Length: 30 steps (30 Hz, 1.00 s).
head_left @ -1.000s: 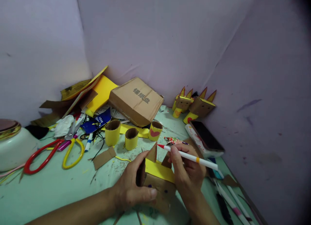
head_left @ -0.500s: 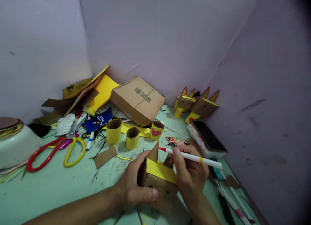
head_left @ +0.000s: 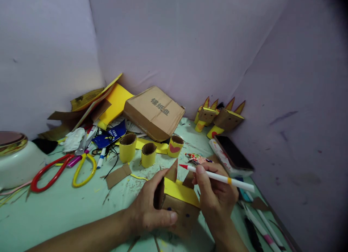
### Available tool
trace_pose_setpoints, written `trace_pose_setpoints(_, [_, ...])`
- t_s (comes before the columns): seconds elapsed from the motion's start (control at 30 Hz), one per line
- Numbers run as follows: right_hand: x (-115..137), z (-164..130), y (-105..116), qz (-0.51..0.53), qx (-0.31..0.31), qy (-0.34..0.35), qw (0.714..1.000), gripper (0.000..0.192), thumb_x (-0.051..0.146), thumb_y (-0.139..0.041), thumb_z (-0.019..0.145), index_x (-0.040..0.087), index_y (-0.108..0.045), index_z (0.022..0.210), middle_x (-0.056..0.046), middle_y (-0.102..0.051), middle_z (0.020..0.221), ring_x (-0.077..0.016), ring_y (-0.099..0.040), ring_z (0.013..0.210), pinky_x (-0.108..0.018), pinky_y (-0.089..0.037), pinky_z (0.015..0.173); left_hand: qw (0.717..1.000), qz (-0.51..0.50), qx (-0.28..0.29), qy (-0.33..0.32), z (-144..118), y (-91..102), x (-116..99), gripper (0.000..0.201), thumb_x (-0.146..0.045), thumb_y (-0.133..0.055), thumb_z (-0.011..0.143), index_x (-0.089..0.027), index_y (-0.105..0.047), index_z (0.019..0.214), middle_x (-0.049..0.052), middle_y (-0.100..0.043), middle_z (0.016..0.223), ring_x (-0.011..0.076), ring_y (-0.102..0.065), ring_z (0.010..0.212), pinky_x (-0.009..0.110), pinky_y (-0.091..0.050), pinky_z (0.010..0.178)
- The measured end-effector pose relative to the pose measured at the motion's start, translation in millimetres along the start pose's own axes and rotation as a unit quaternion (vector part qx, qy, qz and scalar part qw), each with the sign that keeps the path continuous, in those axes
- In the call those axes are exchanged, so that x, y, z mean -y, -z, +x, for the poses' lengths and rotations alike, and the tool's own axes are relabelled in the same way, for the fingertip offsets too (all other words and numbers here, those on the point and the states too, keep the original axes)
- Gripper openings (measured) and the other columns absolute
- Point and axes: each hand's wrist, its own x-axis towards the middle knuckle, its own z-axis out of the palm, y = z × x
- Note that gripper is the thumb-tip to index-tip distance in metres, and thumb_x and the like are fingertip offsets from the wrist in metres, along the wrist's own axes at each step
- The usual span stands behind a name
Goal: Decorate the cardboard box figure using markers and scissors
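Observation:
My left hand point(head_left: 153, 205) is wrapped round a small cardboard box head point(head_left: 182, 212) with a yellow strip on top and two dark dots on its front. Two pointed cardboard horns point(head_left: 172, 171) stand up from it; the right one is partly behind my fingers. Between the thumb and fingers of my right hand point(head_left: 214, 186) is a white felt-tip pen point(head_left: 223, 177) with a red tip. That tip points left, close beside the left horn and slightly apart from it. Beyond the box head stand three yellow-wrapped cardboard tubes point(head_left: 148, 156), one with a red heart.
Scissors point(head_left: 57, 172) with red and yellow handles lie at left near a white pot point(head_left: 19, 165). A cardboard box point(head_left: 154, 110) stands at the back. Finished-looking horned cardboard figures point(head_left: 228, 118) and a phone point(head_left: 233, 152) are at right, with several pens point(head_left: 261, 223) nearer.
My right hand and the pen have shifted slightly right, so the red tip is a little farther from the left horn. My left hand still holds the box head.

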Motion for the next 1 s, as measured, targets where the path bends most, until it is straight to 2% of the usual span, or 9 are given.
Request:
trace_pose_setpoints(0.2, [2.1, 0.8, -0.8, -0.009, 0.007, 0.014, 1.0, 0.013, 0.02, -0.06, 0.089, 0.019, -0.063, 0.077, 0.004, -0.058, 0.054, -0.0102, -0.054, 0.044, -0.02, -0.044, 0.042, 0.999, 0.032, -0.002, 0.005, -0.6, -0.4, -1.4, 0.072, -0.028, -0.081, 0.062, -0.019, -0.054, 0.128, 0.008, -0.066, 0.12, 0.0324, -0.062, 0.106, 0.04, -0.047, 0.091])
trace_pose_setpoints(0.53, [0.7, 1.3, -2.5, -0.025, 0.028, 0.029, 0.999, 0.013, 0.018, -0.058, 0.091, 0.022, -0.062, 0.079, 0.006, -0.058, 0.057, -0.0086, -0.054, 0.045, -0.018, -0.044, 0.043, 0.999, 0.037, 0.0, -0.004, -0.8, -0.5, -1.9, 0.073, -0.027, -0.082, 0.063, -0.019, -0.053, 0.13, 0.009, -0.065, 0.125, 0.0333, -0.06, 0.112, 0.042, -0.046, 0.096])
trace_pose_setpoints(0.7, [0.6, 0.8, -2.4, -0.025, 0.044, 0.025, 0.998, 0.013, 0.019, -0.058, 0.091, 0.022, -0.061, 0.079, 0.006, -0.057, 0.059, -0.008, -0.054, 0.045, -0.017, -0.043, 0.041, 0.999, 0.031, 0.008, -0.005, 0.2, -2.6, -4.4, 0.069, -0.026, -0.079, 0.064, -0.019, -0.055, 0.128, 0.009, -0.067, 0.123, 0.0322, -0.064, 0.105, 0.042, -0.049, 0.093])
trace_pose_setpoints(0.83, [1.1, 1.1, -2.3, -0.029, 0.045, 0.029, 0.998, 0.013, 0.019, -0.058, 0.091, 0.021, -0.061, 0.079, 0.006, -0.058, 0.059, -0.0085, -0.056, 0.049, -0.017, -0.046, 0.046, 0.999, 0.049, 0.013, -0.017, -0.1, -1.1, -2.9, 0.076, -0.026, -0.08, 0.064, -0.019, -0.052, 0.134, 0.01, -0.065, 0.126, 0.0338, -0.06, 0.114, 0.042, -0.047, 0.097])
trace_pose_setpoints(1.0, [0.8, 0.8, -1.5, -0.045, 0.056, 0.038, 0.997, 0.014, 0.02, -0.057, 0.091, 0.021, -0.061, 0.078, 0.005, -0.058, 0.055, -0.0093, -0.056, 0.045, -0.018, -0.044, 0.041, 0.997, 0.075, 0.005, -0.034, -1.2, 1.2, -0.2, 0.083, -0.028, -0.081, 0.063, -0.019, -0.049, 0.139, 0.01, -0.064, 0.128, 0.0351, -0.058, 0.116, 0.043, -0.046, 0.098])
